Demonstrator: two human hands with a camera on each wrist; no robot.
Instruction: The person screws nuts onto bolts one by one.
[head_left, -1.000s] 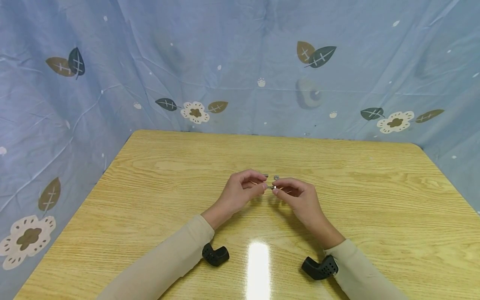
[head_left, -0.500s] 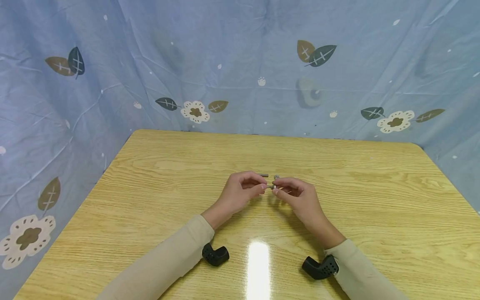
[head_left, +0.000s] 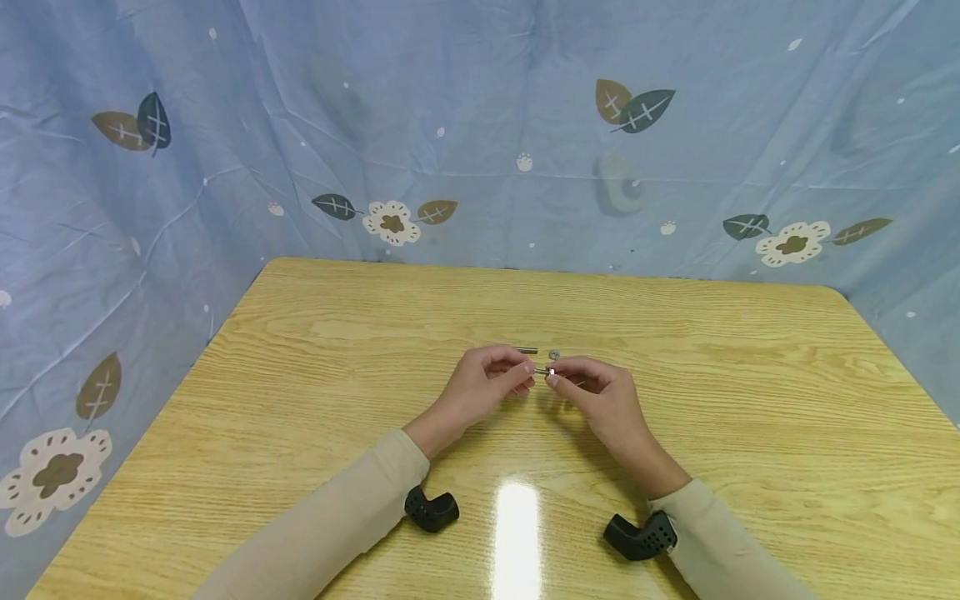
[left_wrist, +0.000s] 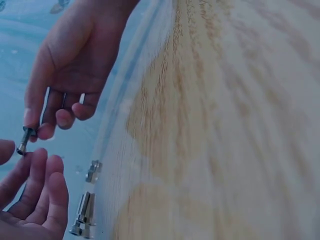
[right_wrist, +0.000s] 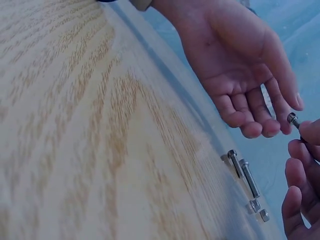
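Note:
Both hands meet over the middle of the wooden table (head_left: 315, 400). A small metal bolt (head_left: 542, 372) (left_wrist: 23, 141) (right_wrist: 293, 119) is held between them just above the table. My left hand (head_left: 487, 383) (left_wrist: 35, 195) (right_wrist: 240, 65) pinches one end with thumb and fingertips. My right hand (head_left: 592, 392) (left_wrist: 65, 65) (right_wrist: 302, 190) pinches the other end, where a shiny nut-like piece sits. Just beyond the hands, a longer bolt (head_left: 526, 350) (left_wrist: 84, 216) (right_wrist: 249, 177) and a small nut (head_left: 553, 355) (left_wrist: 93, 171) (right_wrist: 255, 205) lie on the table.
Blue cloth with leaf and flower prints (head_left: 480, 125) hangs around the table on the far side and both sides. Black wrist camera mounts (head_left: 431, 510) (head_left: 640, 535) show under my beige sleeves. A second bolt (right_wrist: 233, 161) and another nut (right_wrist: 264, 215) lie by the loose parts.
Both hands stay on the small bolt and have barely shifted. The fingertips have moved slightly around it.

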